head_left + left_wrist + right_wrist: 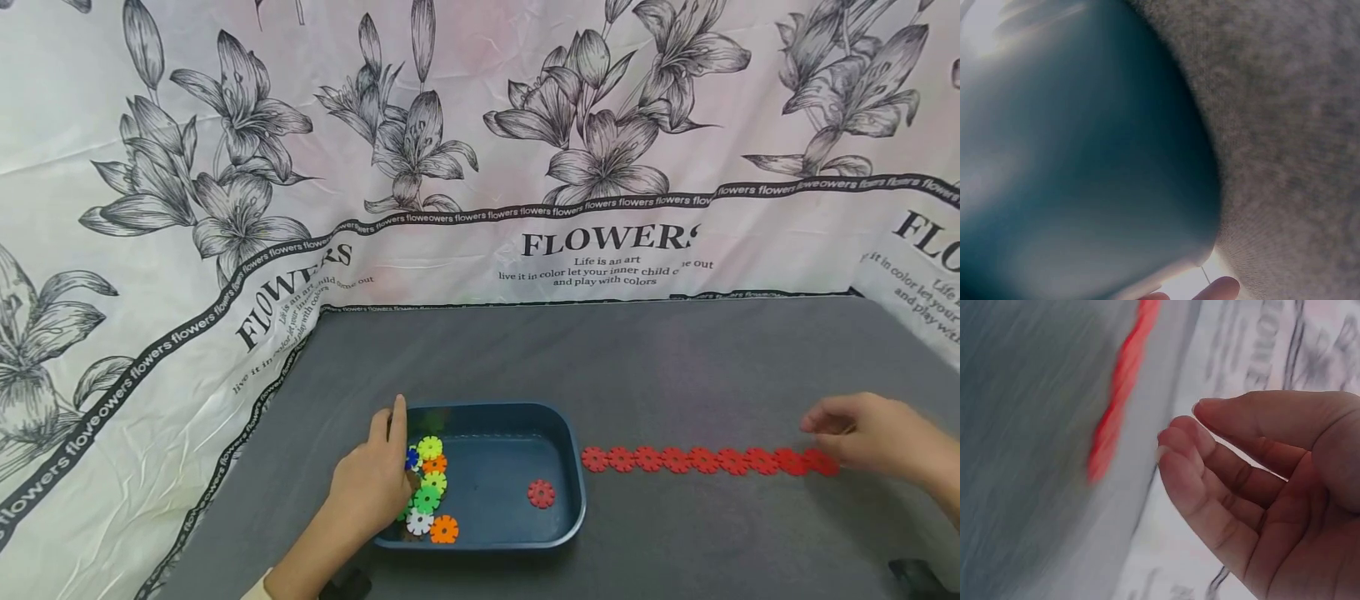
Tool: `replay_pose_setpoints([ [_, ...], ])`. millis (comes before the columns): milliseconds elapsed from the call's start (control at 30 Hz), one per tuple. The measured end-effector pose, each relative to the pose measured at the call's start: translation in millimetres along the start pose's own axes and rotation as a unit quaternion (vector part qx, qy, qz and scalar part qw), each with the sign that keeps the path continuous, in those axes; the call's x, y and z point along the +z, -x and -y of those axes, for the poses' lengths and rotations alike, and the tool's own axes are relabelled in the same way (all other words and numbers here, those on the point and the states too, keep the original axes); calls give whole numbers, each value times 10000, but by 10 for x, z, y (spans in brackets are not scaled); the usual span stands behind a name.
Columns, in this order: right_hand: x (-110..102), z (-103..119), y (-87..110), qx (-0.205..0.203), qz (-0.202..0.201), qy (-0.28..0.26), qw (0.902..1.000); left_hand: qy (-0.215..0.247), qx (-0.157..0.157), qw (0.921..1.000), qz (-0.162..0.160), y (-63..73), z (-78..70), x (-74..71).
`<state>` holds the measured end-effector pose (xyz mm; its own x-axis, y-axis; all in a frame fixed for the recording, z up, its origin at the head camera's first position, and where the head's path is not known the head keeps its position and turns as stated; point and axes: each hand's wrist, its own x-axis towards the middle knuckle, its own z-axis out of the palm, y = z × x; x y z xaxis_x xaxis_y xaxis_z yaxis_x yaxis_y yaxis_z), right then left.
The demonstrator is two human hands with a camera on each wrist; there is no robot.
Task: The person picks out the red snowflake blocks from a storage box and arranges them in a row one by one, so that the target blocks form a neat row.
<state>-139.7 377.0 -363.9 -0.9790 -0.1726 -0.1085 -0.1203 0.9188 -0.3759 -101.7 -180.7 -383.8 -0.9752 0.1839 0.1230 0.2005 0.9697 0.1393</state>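
A dark blue tray (510, 546) stands on the grey table; my left hand (372, 479) holds it at its left rim, one finger reaching along the far left corner. The left wrist view is filled largely by the tray's outer wall (1097, 150), with fingertips (1219, 289) at the bottom edge. To the tray's right runs a straight row of red flower-shaped discs (705, 460), joined or overlapping. Beside the row's right end is my right hand (873, 433), its fingers loosely bent with nothing between them in the right wrist view.
Inside the tray, one red disc (541, 494) lies toward the right. Yellow, orange, green, white and blue discs (427, 499) bunch along its left side, partly behind the left hand. A flower-printed cloth (450, 258) hangs behind the grey table (675, 367).
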Motion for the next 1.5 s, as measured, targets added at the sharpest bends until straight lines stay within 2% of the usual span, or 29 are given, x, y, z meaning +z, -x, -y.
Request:
replay_pose_setpoints([
  [200,26,573,-4,-856,-203,112,9961,-19,1,10000,-3,-6,0,-4],
  [300,94,921,-4,-1395,-446,141,9891,-7,23,10000,-7,0,3,-9],
  [367,155,1189,4,-1775,-756,276,9808,9,30,10000,0,2,3,-8],
  [400,192,1325,12,-1976,-945,355,9751,12,33,10000,6,3,3,-7],
  [467,276,1594,21,-2471,-1367,619,9573,7,34,10000,13,1,2,-1],
  [533,369,1839,16,-2978,-1770,884,9339,-3,27,10000,17,-1,0,3],
  [633,520,2147,-28,-3670,-2001,1091,9019,-19,15,10000,18,-6,-4,2],
  [733,668,2381,-82,-4249,-1699,1102,8823,-2,-3,10000,35,-7,-10,-3],
  [833,802,2569,-128,-4624,-940,1297,8721,14,-2,10000,44,-4,-12,-5],
  [900,872,2675,-153,-4671,-252,1561,8700,27,23,10000,30,3,-7,-4],
  [967,919,2759,-188,-4507,489,1820,8725,40,60,10000,-3,5,2,3],
  [1067,967,2839,-259,-4143,1204,2271,8731,66,110,9999,-57,10,13,13],
  [1133,991,2859,-329,-3972,1438,2345,8755,70,121,9999,-73,11,16,17],
  [1200,999,2857,-400,-3800,1666,2217,8824,69,120,9999,-67,12,13,16],
  [1333,991,2818,-482,-3497,2070,1543,9006,88,119,9999,-21,12,4,20],
  [1500,976,2806,-502,-3390,2071,1276,9088,50,95,9999,-64,0,13,20],
])
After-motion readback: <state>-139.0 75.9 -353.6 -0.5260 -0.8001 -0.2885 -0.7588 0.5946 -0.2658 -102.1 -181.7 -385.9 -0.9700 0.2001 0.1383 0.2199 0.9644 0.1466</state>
